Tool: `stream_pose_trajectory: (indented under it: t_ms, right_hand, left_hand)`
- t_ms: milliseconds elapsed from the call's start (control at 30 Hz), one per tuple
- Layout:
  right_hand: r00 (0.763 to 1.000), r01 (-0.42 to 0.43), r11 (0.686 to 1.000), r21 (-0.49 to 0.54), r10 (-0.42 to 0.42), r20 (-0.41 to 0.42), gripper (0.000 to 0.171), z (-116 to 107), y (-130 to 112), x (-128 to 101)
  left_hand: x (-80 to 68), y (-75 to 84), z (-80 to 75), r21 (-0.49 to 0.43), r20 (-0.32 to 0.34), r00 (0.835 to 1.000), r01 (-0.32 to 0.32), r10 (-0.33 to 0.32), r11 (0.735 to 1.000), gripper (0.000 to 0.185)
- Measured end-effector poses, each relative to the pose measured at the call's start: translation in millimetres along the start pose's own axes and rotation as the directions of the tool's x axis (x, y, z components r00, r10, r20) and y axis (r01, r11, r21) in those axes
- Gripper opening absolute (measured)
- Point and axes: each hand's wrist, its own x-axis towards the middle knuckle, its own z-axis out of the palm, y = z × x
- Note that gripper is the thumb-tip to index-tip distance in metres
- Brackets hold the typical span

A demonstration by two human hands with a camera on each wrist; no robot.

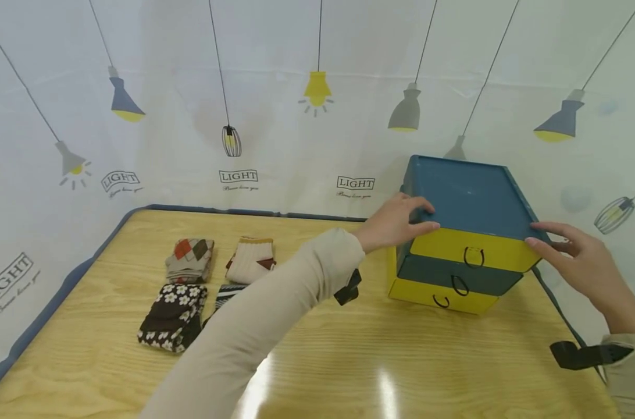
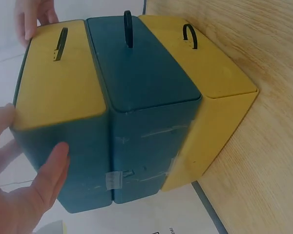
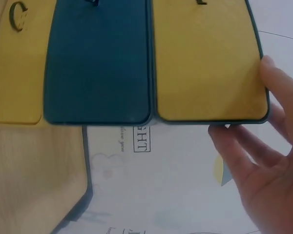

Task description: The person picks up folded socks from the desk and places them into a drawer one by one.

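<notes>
Floral socks (image 1: 172, 317) lie folded at the left of the table (image 1: 349, 364), just in front of the argyle socks (image 1: 190, 259). Next come the striped socks (image 1: 228, 293), mostly hidden behind the left sleeve (image 1: 254, 329), so their full shape is hard to make out, and the cream socks (image 1: 250, 261) beyond them. That sleeve runs off the bottom edge, its arm stretched forward and to the right. Left hand (image 1: 388, 223) is open, thumb and forefinger spread at the stack's upper left corner; its other fingers are mostly hidden in the head view. The stack (image 1: 469, 195) stands at the table's right, yellow, blue and yellow drawers one above another, its back out of sight. In the right wrist view the upper two pulls are cut off. Right hand (image 1: 584, 259) is likewise open, slightly bent fingers touching the upper right corner; how hard either hand presses, I cannot tell. Beside its wrist sits a dark mount (image 1: 581, 355), and the right sleeve (image 1: 631, 369) is cropped by the frame.
</notes>
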Motion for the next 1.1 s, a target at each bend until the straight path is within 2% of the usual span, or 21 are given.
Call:
stream_pose_trajectory:
  t_ms: [100, 233, 500, 667, 767, 1000, 1100]
  right_hand:
    - [0.999, 0.036, 0.998, -0.047, -0.037, -0.016, 0.046, 0, -2, 0]
    - [0.996, 0.078, 0.992, -0.098, -0.082, -0.031, 0.038, 1, -5, 2]
    - [0.983, 0.151, 0.982, -0.112, -0.161, -0.086, 0.031, 3, -9, 2]
    - [0.984, 0.157, 0.986, -0.063, -0.161, -0.074, 0.030, 11, -15, 5]
    - [0.978, 0.193, 0.981, -0.016, -0.194, -0.074, 0.026, 19, -19, 8]
    - [0.972, 0.228, 0.973, 0.031, -0.226, -0.056, 0.027, 39, -55, 12]
    - [0.969, 0.245, 0.968, 0.050, -0.243, -0.050, 0.028, 48, -68, 16]
  left_hand:
    - [-0.8, -3.2, -1.3, -0.008, -0.004, 1.000, -0.028, 0.028, 1.000, 0.037]
    - [-3.2, -7.2, -1.7, -0.037, -0.004, 1.000, -0.023, 0.022, 0.999, 0.034]
    - [-11.4, -10.8, -4.7, -0.067, -0.026, 0.999, -0.029, 0.027, 0.997, 0.033]
    - [-23.2, -20.8, -9.4, -0.111, -0.051, 0.999, -0.008, 0.002, 0.994, 0.032]
    - [-31.2, -29.1, -13.9, -0.136, -0.058, 0.998, 0.013, -0.021, 0.991, 0.032]
    - [-52.8, -49.1, -30.1, -0.174, -0.084, 0.994, 0.051, -0.066, 0.983, 0.030]
    - [-63.2, -57.1, -37.5, -0.222, -0.089, 0.991, 0.074, -0.095, 0.972, 0.029]
